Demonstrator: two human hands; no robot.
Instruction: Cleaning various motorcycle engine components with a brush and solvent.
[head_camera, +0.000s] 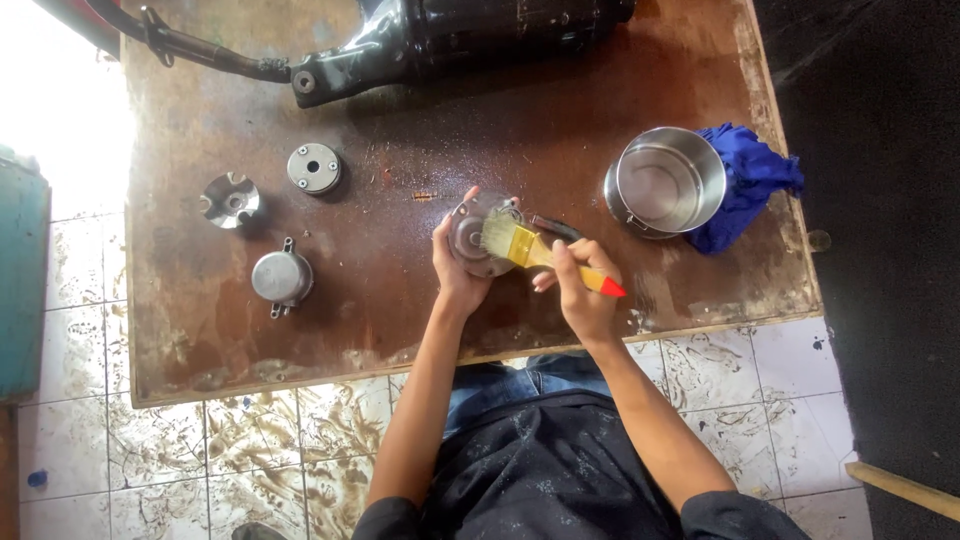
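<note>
**A brush on a round metal part**

The round grey metal part with a dark middle (472, 237) sits in the left hand (455, 270), near the middle of the brown wooden worktop (420, 150). The left hand is curled around it from below, with the fingers wrapped on its edge. The right hand (582, 290) is closed tight on a paintbrush with a yellow handle and a red tip (545, 255). The pale bristles touch the top of the round part.

At about 2 o'clock from the part stands a shiny round steel pot (668, 182). A crumpled blue cloth (750, 185) lies just beside the pot, on its far side.

At about 9 o'clock lies a small grey metal cup-shaped cover with two little ears (281, 277). At about 10 o'clock are two more pieces: a flat round grey metal disc with a hole (314, 167), and a grey metal piece with ramps like a star (230, 199).

At 12 o'clock, along the far edge of the worktop, lies a big black shiny machine part with a long arm (440, 40).

Under the worktop is a dirty white tiled floor (250, 440).
</note>
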